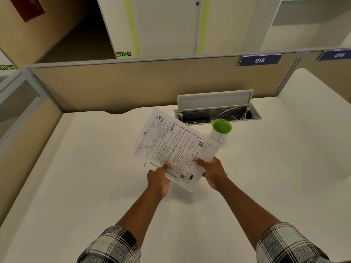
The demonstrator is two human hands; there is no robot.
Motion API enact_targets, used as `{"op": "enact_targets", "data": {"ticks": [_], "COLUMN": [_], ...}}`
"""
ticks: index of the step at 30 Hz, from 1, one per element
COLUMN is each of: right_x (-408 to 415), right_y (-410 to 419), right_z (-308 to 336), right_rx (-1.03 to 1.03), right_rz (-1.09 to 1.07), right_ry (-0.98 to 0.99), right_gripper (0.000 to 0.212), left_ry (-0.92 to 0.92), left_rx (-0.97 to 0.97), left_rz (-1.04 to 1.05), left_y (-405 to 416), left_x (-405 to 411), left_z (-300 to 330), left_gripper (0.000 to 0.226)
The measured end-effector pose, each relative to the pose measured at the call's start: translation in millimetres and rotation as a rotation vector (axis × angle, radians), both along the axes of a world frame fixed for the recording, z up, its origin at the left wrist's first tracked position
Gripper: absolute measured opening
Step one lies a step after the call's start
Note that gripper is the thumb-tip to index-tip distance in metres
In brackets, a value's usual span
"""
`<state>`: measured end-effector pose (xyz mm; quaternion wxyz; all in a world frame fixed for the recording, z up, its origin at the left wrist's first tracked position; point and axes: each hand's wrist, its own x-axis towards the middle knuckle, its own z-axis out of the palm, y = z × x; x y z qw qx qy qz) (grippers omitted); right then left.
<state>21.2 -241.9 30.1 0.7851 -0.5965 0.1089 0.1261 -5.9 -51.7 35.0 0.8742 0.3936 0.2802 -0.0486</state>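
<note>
Exam papers (171, 141), a thin sheaf of printed sheets whose top page carries dense text, QR codes, a barcode and the word "CHEMISTRY", are held in the air above a white surface (95, 168) at an office cubicle. The sheaf sits turned at an angle, one sheet fanned out a little behind the other at the left edge.

The left hand (158, 179) takes the near left edge, thumb laid on the printed face and the other fingers hidden under the paper. The right hand (213, 174) takes the near right edge in the same manner, thumb on top. Each grip is closed on the papers, which do not touch the surface. Both forearms reach in from the bottom of the head view, with checked sleeves (112, 245) rolled up to the elbow.

Just beyond the far right corner of the sheaf stands a white cup with a green rim and lining (221, 130), upright on the surface. The paper's corner overlaps its base in this view, so contact cannot be told. Behind the cup a cable box (218, 114) is sunk into the surface, its grey lid (215, 99) raised and white cables lying inside.

A beige partition (133, 86) closes the back of the cubicle. Blue labels reading "013" (259, 60) and "014" (339, 55) hang on its top rail at the right. Beyond it are white cupboard doors (167, 25) with green stripes and a green exit sign (123, 54) low on the wall.
</note>
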Motion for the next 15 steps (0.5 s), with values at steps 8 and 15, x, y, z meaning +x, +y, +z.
{"op": "enact_targets", "data": {"ticks": [8,15], "right_x": [10,24], "right_y": [-34,-47], "right_z": [-1,-4], "right_rx": [-0.206,-0.475], "right_rz": [-0.033,0.168], "right_ry": [-0.046,-0.006], "right_gripper": [0.021,0.026], "left_ry": [0.073,-0.013], "left_rx": [0.122,0.428], "left_rz": [0.016,-0.515], "left_y": [58,86], "left_x": [13,30], "left_z": [-14,-15], "left_gripper": [0.018,0.042]}}
